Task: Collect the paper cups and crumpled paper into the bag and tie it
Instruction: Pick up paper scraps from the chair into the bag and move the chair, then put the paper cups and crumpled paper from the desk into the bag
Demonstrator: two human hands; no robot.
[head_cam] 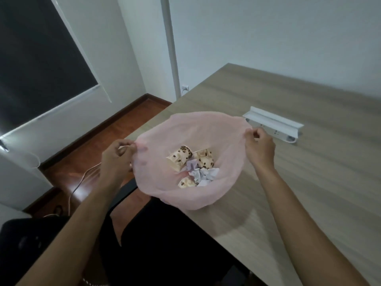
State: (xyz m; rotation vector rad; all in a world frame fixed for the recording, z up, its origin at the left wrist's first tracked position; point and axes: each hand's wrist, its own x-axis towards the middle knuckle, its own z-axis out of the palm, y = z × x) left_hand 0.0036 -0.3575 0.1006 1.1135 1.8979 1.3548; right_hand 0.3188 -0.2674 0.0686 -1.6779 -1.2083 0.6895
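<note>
A thin pink plastic bag point(193, 129) is held wide open above the table's near left corner. My left hand point(117, 156) pinches its rim on the left, and my right hand point(260, 147) pinches the rim on the right. Inside lie three paper cups with brown bean prints, one point(179, 157) at the back left, one point(204, 158) beside it and one point(186, 182) at the front. White crumpled paper point(203, 174) sits among them at the bottom of the bag.
The wooden table point(309, 172) stretches to the right and back. A white power strip holder point(273, 126) lies on it just behind my right hand. A black chair point(26, 244) and a white cable point(82, 180) are on the floor to the left.
</note>
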